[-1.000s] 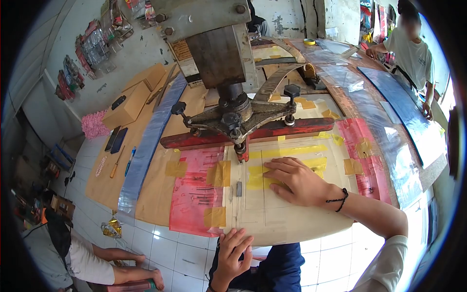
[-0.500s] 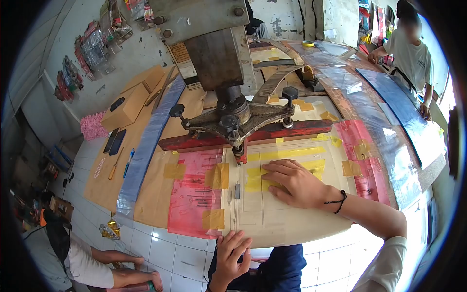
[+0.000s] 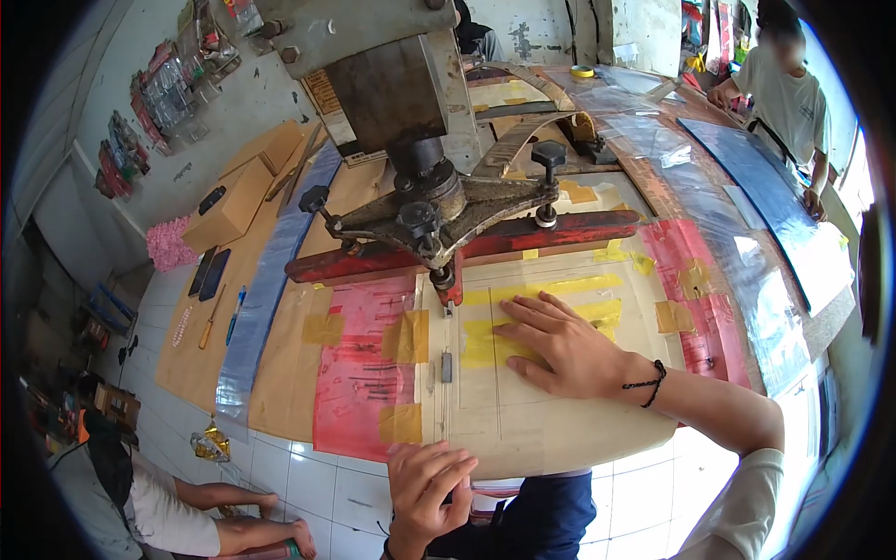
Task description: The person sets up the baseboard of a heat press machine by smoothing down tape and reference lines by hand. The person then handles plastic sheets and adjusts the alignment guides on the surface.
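Observation:
My right hand (image 3: 567,343) lies flat with fingers spread on a pale board (image 3: 551,439) marked with yellow tape (image 3: 481,345) and pencil lines. My left hand (image 3: 431,490) is at the board's front edge, fingers loosely stretched and nothing visible in them; whether it touches the edge I cannot tell. A small grey block (image 3: 446,367) lies on the board between the hands. Beyond it, a press head with a three-armed bracket (image 3: 439,219) and a red bar (image 3: 495,245) stands over the board's far side. Pink plastic sheet (image 3: 359,364) is taped along the left.
A clear plastic strip (image 3: 280,266), a blue pen (image 3: 235,315), a wooden-handled tool (image 3: 212,317) and phones (image 3: 215,273) lie on the left table. One person stands at a blue sheet (image 3: 765,205) on the right. Another person's bare legs (image 3: 243,523) show on the floor, lower left.
The view has shifted slightly, so the press and board appear a little further left. My left hand has moved slightly left along the front edge. My right hand stays flat on the board.

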The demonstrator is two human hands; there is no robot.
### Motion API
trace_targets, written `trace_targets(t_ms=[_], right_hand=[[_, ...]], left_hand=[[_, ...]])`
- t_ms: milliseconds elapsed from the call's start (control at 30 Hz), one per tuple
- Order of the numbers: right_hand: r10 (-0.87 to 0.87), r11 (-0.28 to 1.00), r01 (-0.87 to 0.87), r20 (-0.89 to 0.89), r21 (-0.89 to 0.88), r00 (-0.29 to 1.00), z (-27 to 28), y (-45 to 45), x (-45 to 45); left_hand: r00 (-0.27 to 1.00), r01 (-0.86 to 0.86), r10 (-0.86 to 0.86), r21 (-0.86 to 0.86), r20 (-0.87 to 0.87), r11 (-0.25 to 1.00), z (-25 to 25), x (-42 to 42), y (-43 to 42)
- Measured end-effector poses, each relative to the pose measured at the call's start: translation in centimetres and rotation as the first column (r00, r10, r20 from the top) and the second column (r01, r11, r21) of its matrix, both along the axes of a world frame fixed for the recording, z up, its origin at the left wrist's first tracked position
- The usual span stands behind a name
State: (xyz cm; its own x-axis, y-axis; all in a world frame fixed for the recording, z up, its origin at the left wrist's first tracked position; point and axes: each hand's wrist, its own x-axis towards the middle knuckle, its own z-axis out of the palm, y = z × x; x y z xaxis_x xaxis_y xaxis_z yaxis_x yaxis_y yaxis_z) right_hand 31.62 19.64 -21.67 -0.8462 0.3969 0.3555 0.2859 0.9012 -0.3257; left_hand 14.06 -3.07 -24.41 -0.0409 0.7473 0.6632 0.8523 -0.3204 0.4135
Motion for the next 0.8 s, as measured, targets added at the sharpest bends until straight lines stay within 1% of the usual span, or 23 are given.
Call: trace_targets(t_ms=[67,200,233,333,533,800], right_hand=[[-0.002,1.0,0.002,0.002,0.0,1.0,-0.1,0.0,0.0],[-0.003,1.0,0.003,0.004,-0.014,1.0,0.3,0.0,-0.1],[-0.003,1.0,0.003,0.005,-0.017,1.0,0.3,0.0,-0.1],[-0.005,1.0,0.005,0.009,-0.018,1.0,0.2,0.0,-0.2],[-0.003,1.0,0.003,0.025,-0.015,1.0,0.5,0.0,-0.2],[0.001,1.0,-0.001,0.02,-0.023,1.0,0.8,0.1,-0.4]], left_hand=[[0.999,0.043,-0.043,-0.035,-0.002,0.998,1.0,-0.6,1.4],[0.981,0.105,-0.127,-0.149,-0.146,0.983,3.1,-1.7,4.4],[0.975,0.113,-0.145,-0.187,-0.17,0.976,2.9,-2.1,4.9],[0.975,0.09,-0.148,-0.319,-0.164,0.944,2.3,-2.3,5.8],[0.984,0.08,-0.125,-0.304,-0.13,0.949,1.9,-2.1,5.9],[0.985,0.07,-0.112,-0.291,-0.13,0.954,1.8,-2.0,6.0]])
